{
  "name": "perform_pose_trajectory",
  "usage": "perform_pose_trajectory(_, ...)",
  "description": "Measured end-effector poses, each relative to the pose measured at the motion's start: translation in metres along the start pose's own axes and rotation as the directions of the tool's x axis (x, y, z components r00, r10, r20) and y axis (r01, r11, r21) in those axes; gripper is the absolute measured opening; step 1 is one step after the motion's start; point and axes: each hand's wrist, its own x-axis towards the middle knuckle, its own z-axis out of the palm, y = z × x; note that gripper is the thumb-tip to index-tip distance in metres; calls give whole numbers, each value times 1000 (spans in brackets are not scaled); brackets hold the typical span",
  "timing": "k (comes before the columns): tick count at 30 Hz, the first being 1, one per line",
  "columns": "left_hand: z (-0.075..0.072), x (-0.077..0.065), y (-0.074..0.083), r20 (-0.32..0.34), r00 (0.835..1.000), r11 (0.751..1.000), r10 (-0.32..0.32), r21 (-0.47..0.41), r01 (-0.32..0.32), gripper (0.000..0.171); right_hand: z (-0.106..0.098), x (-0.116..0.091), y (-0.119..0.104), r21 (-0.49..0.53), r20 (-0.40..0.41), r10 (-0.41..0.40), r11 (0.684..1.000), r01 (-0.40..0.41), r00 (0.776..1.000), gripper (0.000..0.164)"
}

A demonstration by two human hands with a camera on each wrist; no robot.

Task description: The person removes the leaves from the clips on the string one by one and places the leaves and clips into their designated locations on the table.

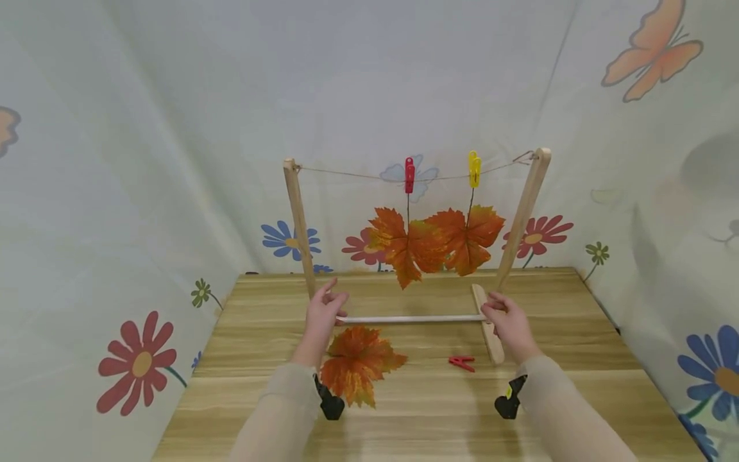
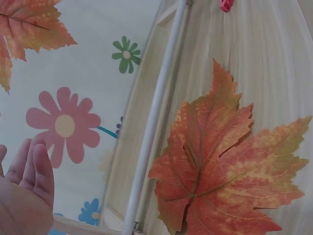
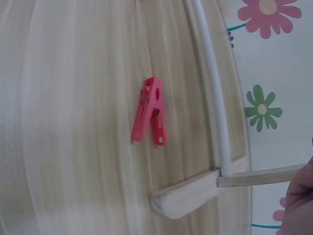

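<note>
Nearest to us, two pale sleeves [image 1: 280,410] reach over the table [image 1: 416,430], with black devices [image 1: 331,407] at the wrists. A little farther, at the left, a loose leaf [image 1: 358,362], orange and red, lies on the table. To the right of it we find a loose red clip [image 1: 462,362], its legs apart. Just beyond, the left hand [image 1: 323,314] is at the left post [image 1: 298,221]; its fingers are loosely extended, and we see nothing held. The right hand [image 1: 509,322] is at the lower part of the right post [image 1: 525,215], fingers bent; we cannot tell if it grips the wood. Between the hands, a white rod [image 1: 412,318] runs low and meets the right post at a wooden foot [image 1: 491,340]. Farther and higher, a string [image 1: 346,173] goes between the tops of the posts. On it, a hanging red clip [image 1: 409,174] and, more to the right, a yellow clip [image 1: 474,169] each hold by the stem a leaf: the left hanging leaf [image 1: 401,247] and the right hanging leaf [image 1: 476,240], which overlap in our view. Farthest, we see a pale cloth [image 1: 346,77] with printed flowers [image 1: 142,364].
</note>
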Motion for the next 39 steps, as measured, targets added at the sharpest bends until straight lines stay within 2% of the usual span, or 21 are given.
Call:
perform_pose_trajectory(5, 2, 3, 10, 24, 999, 1000, 24, 7, -25, 52, -5, 5, -9, 25, -1, -35, 999, 35, 999, 54)
perform_pose_trajectory(15, 9, 8, 29, 93, 990, 988, 102, 104, -112, 56, -13, 14, -27, 62, -59, -64, 996, 67, 996, 53)
perform_pose_trajectory(19, 10, 13, 38, 100, 986, 984, 132, 105, -142, 55, -17, 16, -36, 40, -63, -83, 996, 86, 995, 53)
perform_pose_trajectory(23, 10, 14, 49, 103, 985, 983, 140, 101, -151, 55, -20, 19, -44, 2, -69, -101, 995, 102, 992, 55)
perform_pose_trajectory(28, 11, 14, 60, 119, 983, 980, 143, 122, -157, 55, -21, 23, -56, 6, -87, -140, 990, 141, 986, 56)
perform_pose_trajectory(39, 13, 13, 78, 140, 971, 963, 192, 163, -214, 56, -20, 23, -80, 34, -70, -120, 992, 122, 990, 53)
